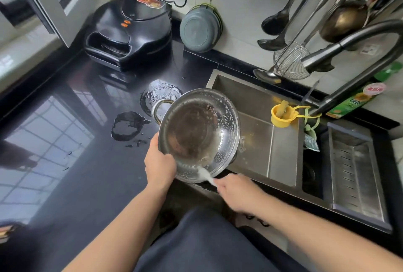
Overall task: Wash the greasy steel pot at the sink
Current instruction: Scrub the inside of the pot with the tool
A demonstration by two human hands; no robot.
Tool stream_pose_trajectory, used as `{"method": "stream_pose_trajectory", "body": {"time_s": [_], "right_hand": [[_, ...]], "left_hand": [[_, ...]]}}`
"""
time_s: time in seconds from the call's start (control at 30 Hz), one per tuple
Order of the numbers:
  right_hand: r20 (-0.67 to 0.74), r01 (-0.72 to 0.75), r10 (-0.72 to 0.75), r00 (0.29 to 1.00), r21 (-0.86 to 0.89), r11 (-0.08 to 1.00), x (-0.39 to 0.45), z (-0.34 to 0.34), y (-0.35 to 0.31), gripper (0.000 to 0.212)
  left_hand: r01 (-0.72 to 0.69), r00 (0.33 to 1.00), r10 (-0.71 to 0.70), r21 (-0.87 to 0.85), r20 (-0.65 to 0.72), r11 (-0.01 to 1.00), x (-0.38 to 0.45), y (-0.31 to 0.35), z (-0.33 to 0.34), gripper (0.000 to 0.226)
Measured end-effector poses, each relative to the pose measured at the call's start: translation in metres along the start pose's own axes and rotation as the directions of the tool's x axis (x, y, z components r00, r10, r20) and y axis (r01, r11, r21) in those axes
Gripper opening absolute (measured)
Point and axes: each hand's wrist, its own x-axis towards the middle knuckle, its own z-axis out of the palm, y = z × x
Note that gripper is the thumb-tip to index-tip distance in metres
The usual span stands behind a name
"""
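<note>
A round steel pot [197, 132] with loop handles is tilted toward me over the left front corner of the steel sink [283, 151]. Soap foam speckles its inner wall and its bottom looks brown and greasy. My left hand [160, 165] grips the pot's near left rim. My right hand [236, 191] is at the pot's lower edge, closed on a pale, blurred cloth or scrubber [206, 174] that touches the inside of the rim.
A dark faucet [353, 42] arches over the sink from the right. A yellow cup [281, 115] hangs on the divider, beside a steel drain tray [355, 169]. The black counter [76, 141] carries foam puddles [160, 95] and a black electric griddle [130, 29]. Ladles hang on the wall.
</note>
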Motion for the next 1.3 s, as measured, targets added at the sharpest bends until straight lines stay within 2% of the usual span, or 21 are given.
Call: {"method": "stream_pose_trajectory", "body": {"time_s": [0.1, 0.2, 0.3, 0.4, 0.47, 0.53, 0.6, 0.63, 0.7, 0.77, 0.8, 0.87, 0.93, 1.0, 1.07, 1.13, 1.17, 1.23, 1.3], "right_hand": [[-0.104, -0.211, 0.193, 0.976, -0.203, 0.956, 0.032, -0.042, 0.023, 0.034], [-0.237, -0.251, 0.195, 0.952, -0.239, 0.938, 0.047, -0.066, 0.017, 0.034], [-0.148, -0.183, 0.166, 0.975, -0.112, 0.977, 0.038, -0.036, -0.014, 0.033], [-0.002, 0.029, -0.03, 1.0, -0.044, 0.999, 0.034, -0.009, -0.054, 0.032], [-0.047, 0.084, -0.091, 0.995, -0.134, 0.987, 0.056, -0.013, -0.062, 0.039], [-0.141, 0.043, -0.073, 0.987, -0.201, 0.979, 0.08, -0.022, -0.051, 0.042], [-0.244, -0.085, 0.016, 0.97, -0.276, 0.957, 0.09, -0.036, -0.03, 0.04], [-0.25, -0.126, 0.045, 0.967, -0.316, 0.94, 0.088, -0.043, -0.022, 0.039], [-0.172, -0.136, 0.082, 0.982, -0.331, 0.934, 0.071, -0.045, -0.01, 0.036], [-0.024, -0.046, 0.041, 0.999, -0.317, 0.947, 0.052, -0.037, -0.007, 0.036], [0.028, 0.042, -0.035, 0.999, -0.319, 0.947, 0.045, -0.031, -0.009, 0.036], [0.068, 0.22, -0.21, 0.975, -0.319, 0.922, 0.043, -0.019, -0.017, 0.042], [0.03, 0.276, -0.282, 0.959, -0.324, 0.905, 0.061, -0.017, -0.025, 0.051], [-0.118, 0.204, -0.253, 0.96, -0.324, 0.924, 0.085, -0.026, -0.024, 0.052], [-0.226, 0.062, -0.141, 0.964, -0.325, 0.944, 0.096, -0.04, -0.012, 0.047], [-0.197, -0.046, -0.012, 0.98, -0.287, 0.957, 0.083, -0.044, 0.006, 0.041], [-0.149, -0.047, 0.003, 0.989, -0.292, 0.955, 0.072, -0.04, 0.012, 0.04], [-0.022, 0.077, -0.087, 0.996, -0.302, 0.95, 0.052, -0.026, 0.01, 0.042], [0.022, 0.199, -0.201, 0.979, -0.269, 0.942, 0.057, -0.024, -0.005, 0.047]], "left_hand": [[-0.031, 0.999, 0.03, 0.036, 0.038, 0.999, -0.002, 0.005, 0.001, 0.075], [-0.032, 0.996, 0.029, 0.035, 0.084, 0.999, -0.001, 0.013, 0.008, 0.065], [0.075, 0.995, -0.07, -0.062, 0.073, 0.995, 0.01, 0.005, 0.005, 0.041], [0.167, 0.983, -0.153, -0.156, 0.098, 0.973, 0.02, -0.002, -0.004, 0.023], [0.296, 0.948, -0.263, -0.19, 0.18, 0.936, 0.023, -0.006, -0.007, 0.024], [0.367, 0.916, -0.321, -0.182, 0.238, 0.912, 0.023, -0.012, -0.011, 0.032], [0.35, 0.921, -0.31, -0.15, 0.238, 0.925, 0.024, -0.013, -0.012, 0.035], [0.339, 0.924, -0.303, -0.131, 0.231, 0.932, 0.025, -0.012, -0.013, 0.036], [0.32, 0.93, -0.289, -0.114, 0.227, 0.941, 0.025, -0.01, -0.014, 0.036], [0.316, 0.93, -0.283, -0.119, 0.233, 0.941, 0.026, -0.008, -0.015, 0.036], [0.323, 0.928, -0.289, -0.12, 0.236, 0.939, 0.027, -0.008, -0.015, 0.034], [0.326, 0.924, -0.295, -0.099, 0.242, 0.94, 0.024, -0.003, -0.016, 0.033], [0.323, 0.92, -0.295, -0.077, 0.257, 0.943, 0.021, 0.002, -0.017, 0.042], [0.33, 0.915, -0.306, -0.052, 0.264, 0.943, 0.022, 0.005, -0.016, 0.047], [0.33, 0.917, -0.309, -0.043, 0.253, 0.943, 0.025, 0.002, -0.017, 0.047], [0.31, 0.927, -0.297, -0.021, 0.23, 0.95, 0.03, -0.004, -0.015, 0.041], [0.293, 0.934, -0.286, -0.001, 0.215, 0.956, 0.033, -0.007, -0.014, 0.037], [0.252, 0.951, -0.26, 0.065, 0.169, 0.965, 0.04, -0.014, -0.012, 0.028], [0.217, 0.963, -0.237, 0.154, 0.128, 0.964, 0.046, -0.021, -0.008, 0.025]]}}
